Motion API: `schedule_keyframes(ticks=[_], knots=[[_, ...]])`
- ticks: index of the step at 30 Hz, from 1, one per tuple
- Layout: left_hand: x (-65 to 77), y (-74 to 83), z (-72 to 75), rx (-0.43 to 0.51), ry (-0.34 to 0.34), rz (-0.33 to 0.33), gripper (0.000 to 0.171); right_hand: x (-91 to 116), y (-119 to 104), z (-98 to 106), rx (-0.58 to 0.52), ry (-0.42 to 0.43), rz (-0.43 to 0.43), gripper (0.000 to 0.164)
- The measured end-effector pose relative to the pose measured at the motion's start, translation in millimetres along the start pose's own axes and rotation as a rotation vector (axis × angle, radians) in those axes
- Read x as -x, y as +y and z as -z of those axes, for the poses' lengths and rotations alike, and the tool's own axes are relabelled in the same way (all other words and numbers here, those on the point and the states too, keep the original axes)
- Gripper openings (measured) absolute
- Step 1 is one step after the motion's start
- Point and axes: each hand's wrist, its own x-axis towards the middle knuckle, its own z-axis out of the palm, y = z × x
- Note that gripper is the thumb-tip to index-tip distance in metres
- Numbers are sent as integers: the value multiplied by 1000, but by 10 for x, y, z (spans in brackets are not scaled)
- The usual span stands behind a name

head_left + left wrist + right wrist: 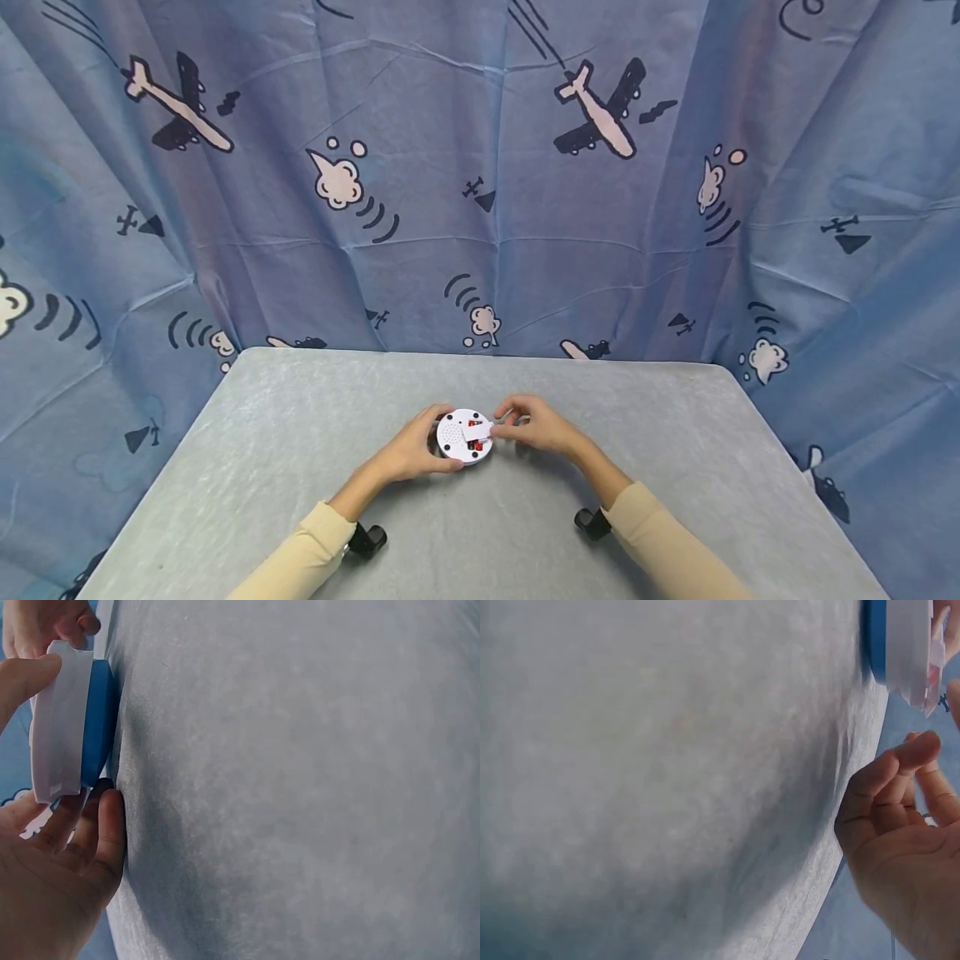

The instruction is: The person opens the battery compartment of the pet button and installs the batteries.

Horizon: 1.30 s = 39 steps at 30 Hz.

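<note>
A round white-and-blue battery device [452,435] lies face down over the table, its white underside up with small holes and dark feet. My left hand [408,450] grips its rim, thumb at the near side and fingers round the far side. The blue part [98,724] faces the table. Red batteries [478,446] show in the open compartment. A white battery cover [476,432] lies slantwise across it. At the cover's right end is the thumb tip of my right hand [542,427]; the other fingers are loosely bent, apart from the device.
The grey table [637,467] extends all round the hands. A blue curtain [420,208] printed with planes hangs behind its far edge. Black wrist mounts [592,523] sit under both forearms.
</note>
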Motion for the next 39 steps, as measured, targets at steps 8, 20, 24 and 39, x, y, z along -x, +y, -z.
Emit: schedule_keyframes(ticks=[8, 20, 24, 39], knots=[[1, 0, 0, -7, 4, -9, 86, 36, -35, -91, 44, 46, -1, 18], [-7, -2, -6, -6, 7, 0, 86, 21, -33, -104, -52, 87, -60, 13], [-6, -3, -4, -16, 9, -2, 87, 18, -24, -106, -61, 91, -61, 13], [-2, -5, 0, -13, 8, 0, 87, 37, -59, 11, -148, 83, -71, 15]])
